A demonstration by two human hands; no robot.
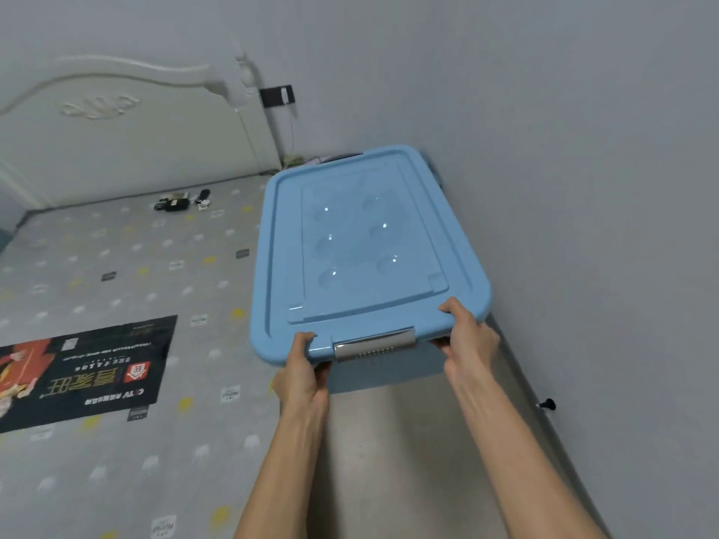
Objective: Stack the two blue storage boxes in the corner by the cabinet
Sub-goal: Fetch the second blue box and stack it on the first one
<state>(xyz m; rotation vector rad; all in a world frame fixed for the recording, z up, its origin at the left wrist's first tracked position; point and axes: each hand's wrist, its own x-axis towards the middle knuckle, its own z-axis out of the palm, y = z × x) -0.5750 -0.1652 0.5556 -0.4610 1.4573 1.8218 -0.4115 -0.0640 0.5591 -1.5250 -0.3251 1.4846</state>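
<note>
A light blue storage box (362, 243) with a dimpled lid and a silver latch on its near end fills the middle of the head view, between the bed and the right wall. My left hand (301, 369) grips the near rim of the lid left of the latch, fingers under the edge. My right hand (469, 340) grips the same rim at the near right corner. A darker blue edge (432, 169) shows just behind the box's far right corner; I cannot tell whether it belongs to a second box. No cabinet is in view.
A bed with a grey patterned mattress (116, 289) lies to the left, with a white headboard (128, 126) at the far end. A black printed bag (78, 371) and small dark items (181, 202) lie on it. The grey wall (583, 188) runs close along the right.
</note>
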